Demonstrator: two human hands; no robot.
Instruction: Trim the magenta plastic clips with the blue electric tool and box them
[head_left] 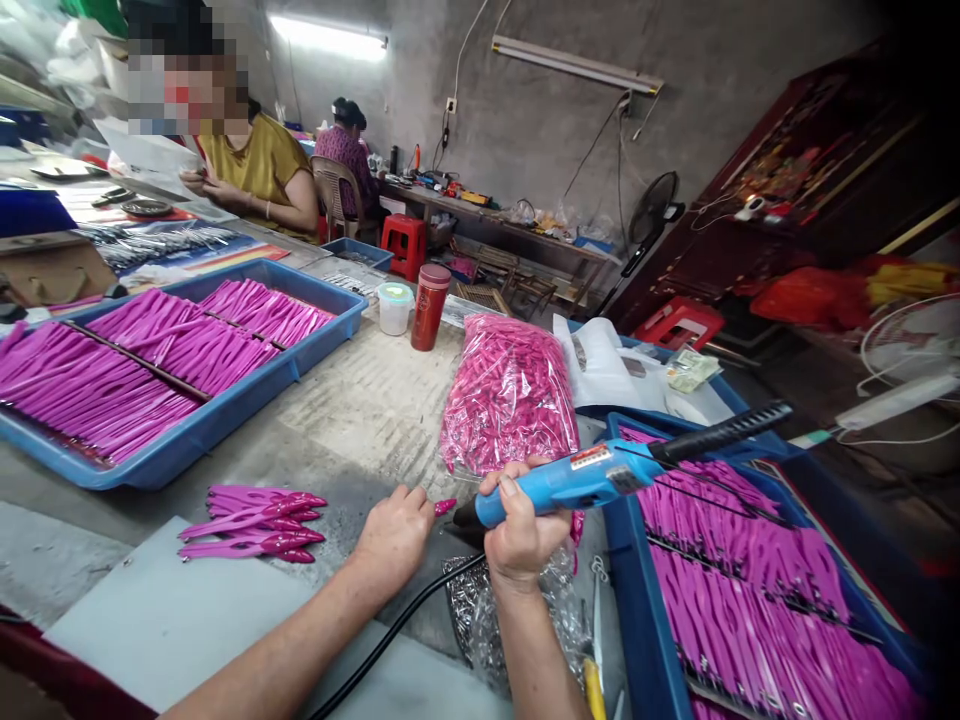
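Note:
My right hand [520, 530] is wrapped round a blue electric screwdriver [592, 475], its tip pointing left and down at a small pink piece [445, 507]. My left hand [395, 537] pinches that pink piece on the table, fingers curled. A black cable [390, 635] runs from the tool back past my wrists. Several finished magenta handles [251, 522] lie in a pile to the left of my left hand.
A blue tray of magenta parts [172, 360] sits at the left, another blue tray [750, 580] at the right. A clear bag of pink pieces [510, 395] lies ahead, with a white tub [395, 306] and a red flask [430, 306] behind. A bag of screws [480, 620] lies under my wrists. Two people sit at the far left.

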